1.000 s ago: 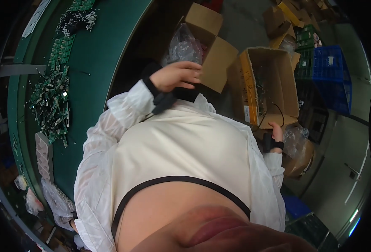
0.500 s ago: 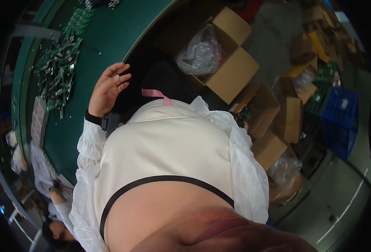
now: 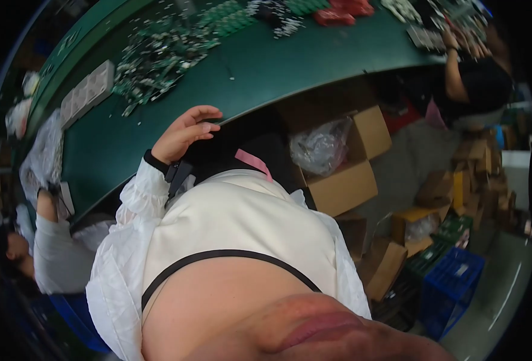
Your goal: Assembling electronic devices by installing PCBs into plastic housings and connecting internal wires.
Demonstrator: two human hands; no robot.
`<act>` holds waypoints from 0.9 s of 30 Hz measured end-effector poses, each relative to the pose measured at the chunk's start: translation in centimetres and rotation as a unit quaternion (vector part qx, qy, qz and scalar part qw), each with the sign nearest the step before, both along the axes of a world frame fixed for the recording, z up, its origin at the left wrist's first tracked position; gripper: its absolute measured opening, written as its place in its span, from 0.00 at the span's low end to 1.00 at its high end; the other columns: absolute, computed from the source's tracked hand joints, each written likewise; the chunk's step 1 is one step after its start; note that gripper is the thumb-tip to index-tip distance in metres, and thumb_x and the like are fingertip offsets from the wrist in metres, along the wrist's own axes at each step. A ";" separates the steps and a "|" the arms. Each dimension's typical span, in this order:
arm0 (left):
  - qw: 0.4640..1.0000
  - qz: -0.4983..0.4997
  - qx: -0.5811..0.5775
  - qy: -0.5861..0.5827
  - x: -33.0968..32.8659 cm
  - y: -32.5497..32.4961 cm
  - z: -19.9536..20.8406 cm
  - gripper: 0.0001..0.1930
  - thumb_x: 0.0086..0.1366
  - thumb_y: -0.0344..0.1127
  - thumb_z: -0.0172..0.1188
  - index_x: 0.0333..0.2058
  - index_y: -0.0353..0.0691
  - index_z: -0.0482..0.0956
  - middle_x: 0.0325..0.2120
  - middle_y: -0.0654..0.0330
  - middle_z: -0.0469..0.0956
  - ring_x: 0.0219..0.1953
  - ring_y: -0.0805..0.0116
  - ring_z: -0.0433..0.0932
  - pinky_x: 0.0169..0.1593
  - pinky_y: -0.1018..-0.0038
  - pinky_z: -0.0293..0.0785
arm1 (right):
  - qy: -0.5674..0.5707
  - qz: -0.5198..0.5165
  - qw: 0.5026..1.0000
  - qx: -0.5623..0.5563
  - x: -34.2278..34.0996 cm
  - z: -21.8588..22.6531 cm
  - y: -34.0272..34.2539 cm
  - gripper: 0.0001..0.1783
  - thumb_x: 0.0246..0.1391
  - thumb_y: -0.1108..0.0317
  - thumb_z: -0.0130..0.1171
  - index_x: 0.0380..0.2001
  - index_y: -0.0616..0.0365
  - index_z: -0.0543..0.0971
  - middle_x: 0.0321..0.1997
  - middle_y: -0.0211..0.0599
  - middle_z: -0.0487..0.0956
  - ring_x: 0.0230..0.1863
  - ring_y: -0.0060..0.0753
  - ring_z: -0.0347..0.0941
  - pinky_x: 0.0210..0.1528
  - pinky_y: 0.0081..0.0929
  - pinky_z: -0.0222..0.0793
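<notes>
The left hand (image 3: 184, 135) lay at the near edge of the green table (image 3: 266, 60), fingers spread and slightly curled, clamped on nothing; the fingertips rested right at that edge. The right hand was out of sight. Circuit boards (image 3: 157, 57) were heaped toward the table's far left, well apart from the hand. An open box (image 3: 344, 174) holding a plastic bag (image 3: 320, 147) stood under the table edge.

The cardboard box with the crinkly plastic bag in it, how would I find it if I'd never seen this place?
Start at the big green table that curves across the top. Just under its edge, right of the person's left hand, an open cardboard box stands on the floor. It alone holds a crumpled clear plastic bag; the other boxes lie farther right, by the blue crate.
</notes>
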State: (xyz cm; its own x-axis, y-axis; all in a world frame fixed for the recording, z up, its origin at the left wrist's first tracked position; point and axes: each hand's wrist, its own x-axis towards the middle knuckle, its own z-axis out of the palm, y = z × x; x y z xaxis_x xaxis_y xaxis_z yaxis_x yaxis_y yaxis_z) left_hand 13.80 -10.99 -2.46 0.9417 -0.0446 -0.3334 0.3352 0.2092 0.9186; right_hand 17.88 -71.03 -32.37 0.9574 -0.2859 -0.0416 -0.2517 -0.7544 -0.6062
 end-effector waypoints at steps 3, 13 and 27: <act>0.999 0.023 0.000 -0.036 -1.3 1.8 0.9 0.25 0.69 0.33 0.60 0.63 0.40 0.70 0.63 0.57 0.72 0.55 0.68 0.78 0.58 0.74 0.73 | -0.032 0.035 0.999 0.015 0.0 0.9 2.9 0.16 0.62 0.66 0.60 0.49 0.63 0.84 0.47 0.45 0.85 0.49 0.38 0.79 0.54 0.35 0.74; 0.929 0.221 0.288 -0.078 -10.3 15.0 0.9 0.21 0.69 0.35 0.63 0.58 0.39 0.75 0.56 0.60 0.78 0.48 0.70 0.80 0.53 0.74 0.75 | -0.105 0.144 0.980 0.089 -1.6 8.9 12.1 0.15 0.62 0.69 0.61 0.50 0.64 0.83 0.47 0.44 0.85 0.47 0.37 0.80 0.51 0.33 0.75; 0.526 0.147 0.834 -0.080 -3.3 29.9 -0.9 0.22 0.62 0.45 0.70 0.52 0.43 0.81 0.56 0.57 0.78 0.57 0.52 0.76 0.60 0.55 0.71 | -0.044 0.461 0.882 0.083 9.3 33.1 37.9 0.14 0.59 0.68 0.68 0.46 0.64 0.83 0.35 0.38 0.85 0.32 0.23 0.77 0.37 0.26 0.75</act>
